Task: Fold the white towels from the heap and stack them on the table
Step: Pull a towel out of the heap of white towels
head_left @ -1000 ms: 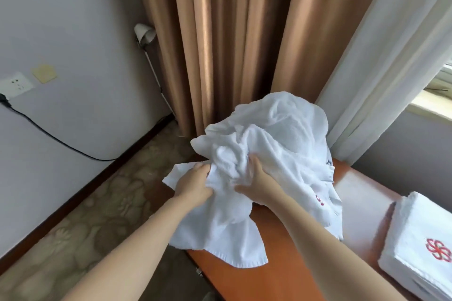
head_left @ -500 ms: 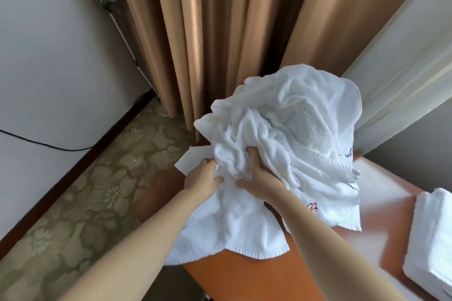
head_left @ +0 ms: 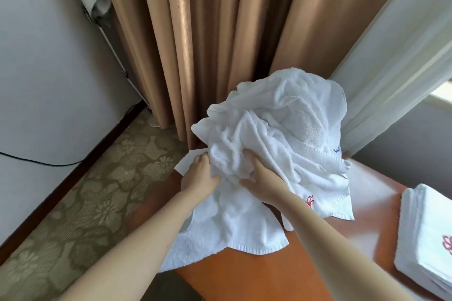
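The heap of white towels [head_left: 288,124] sits at the far corner of the worktop [head_left: 256,273]. The left hand [head_left: 199,176] and right hand [head_left: 263,178] each have a grip closed on its cloth. A folded stack [head_left: 430,227] (red emblem showing) lies apart.

i see tan curtains [head_left: 195,32] hanging in heavy folds straight ahead, with a sheer white curtain [head_left: 396,68] just beside them on the right. a floor lamp [head_left: 94,3] with a white shade stands in the corner by the pale wall [head_left: 44,80]. a black cable [head_left: 36,162] runs along that wall above the dark baseboard [head_left: 80,164]. the floor is patterned floral carpet [head_left: 97,190].
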A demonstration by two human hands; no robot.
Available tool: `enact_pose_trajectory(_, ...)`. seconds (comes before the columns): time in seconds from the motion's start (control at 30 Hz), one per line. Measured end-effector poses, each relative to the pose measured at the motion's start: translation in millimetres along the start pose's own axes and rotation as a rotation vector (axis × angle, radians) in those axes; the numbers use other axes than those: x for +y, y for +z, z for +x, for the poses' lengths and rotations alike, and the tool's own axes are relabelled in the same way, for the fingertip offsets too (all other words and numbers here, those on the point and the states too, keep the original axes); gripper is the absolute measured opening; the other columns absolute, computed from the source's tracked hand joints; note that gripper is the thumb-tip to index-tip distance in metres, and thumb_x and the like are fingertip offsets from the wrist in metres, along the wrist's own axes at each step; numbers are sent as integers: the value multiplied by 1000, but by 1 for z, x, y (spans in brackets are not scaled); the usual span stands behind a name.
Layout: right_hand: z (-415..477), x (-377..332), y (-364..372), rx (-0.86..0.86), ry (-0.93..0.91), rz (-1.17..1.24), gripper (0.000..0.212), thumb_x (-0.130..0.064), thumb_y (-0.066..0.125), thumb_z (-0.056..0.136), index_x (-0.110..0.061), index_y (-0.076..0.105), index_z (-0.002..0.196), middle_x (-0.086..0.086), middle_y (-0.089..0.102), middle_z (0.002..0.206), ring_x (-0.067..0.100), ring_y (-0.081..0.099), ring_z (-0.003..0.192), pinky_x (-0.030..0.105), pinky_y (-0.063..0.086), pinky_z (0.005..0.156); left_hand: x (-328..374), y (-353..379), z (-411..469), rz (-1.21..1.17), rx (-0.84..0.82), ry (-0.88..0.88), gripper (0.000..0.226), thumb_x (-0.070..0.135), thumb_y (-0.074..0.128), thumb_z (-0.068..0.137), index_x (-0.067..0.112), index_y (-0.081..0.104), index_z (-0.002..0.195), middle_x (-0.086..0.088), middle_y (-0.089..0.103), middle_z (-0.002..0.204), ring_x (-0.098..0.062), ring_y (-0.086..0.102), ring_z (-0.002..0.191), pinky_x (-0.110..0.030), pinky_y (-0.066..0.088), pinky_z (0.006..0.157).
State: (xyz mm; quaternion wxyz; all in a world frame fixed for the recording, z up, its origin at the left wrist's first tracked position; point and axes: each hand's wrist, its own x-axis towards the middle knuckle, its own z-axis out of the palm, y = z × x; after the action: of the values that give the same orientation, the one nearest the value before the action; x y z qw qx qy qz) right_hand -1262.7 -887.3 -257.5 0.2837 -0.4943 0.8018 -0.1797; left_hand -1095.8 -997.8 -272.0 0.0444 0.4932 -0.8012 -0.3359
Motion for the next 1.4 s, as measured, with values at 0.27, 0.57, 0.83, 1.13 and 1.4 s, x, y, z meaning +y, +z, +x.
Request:
enact_pose_trajectory(0.27,-44,-15,-38,503,52,70,44,-25,62,85,-36,52,126,-17,56,108,9,58,88,27,43,62,45,-20,-15,-41,193,359,72,11,63,88,30,33,151,7,21,156,-15,32,140,-33,47,101)
enact_pose_trajectory(0.57,-50,-6,-32,422,210,-54,21,-31,54,93,-21,64,110,-3,44,120,19,47,116,32,48,73,66,-19,-28,65,-95,406,65,18,55,95,46,30,148,19,17,161,-11,29,145,-31,41,106)
enact_pose_trajectory(0.83,-70,-25,-52,543,22,527,5,-21,50,100,-18,50,95,-8,47,72,14,47,70,27,36,61,90,-39,-40,208,-62,507,79,6,52,95,42,15,155,12,-1,165,-15,5,152,-35,22,119)
enact_pose_trajectory(1.13,-131,-30,-136,810,-49,938,15,-26,50,87,-19,62,92,-8,61,80,0,54,68,13,43,61,152,-41,-57,-136,19,671,26,50,45,100,33,61,112,21,66,107,-7,62,101,-41,53,91)
enact_pose_trajectory(1.4,-201,36,-156,960,188,938,17,-9,57,92,-13,66,107,0,68,105,14,62,97,23,47,78,216,1,-93,-162,-99,836,31,63,39,97,42,49,76,19,57,68,-4,52,65,-28,36,59)
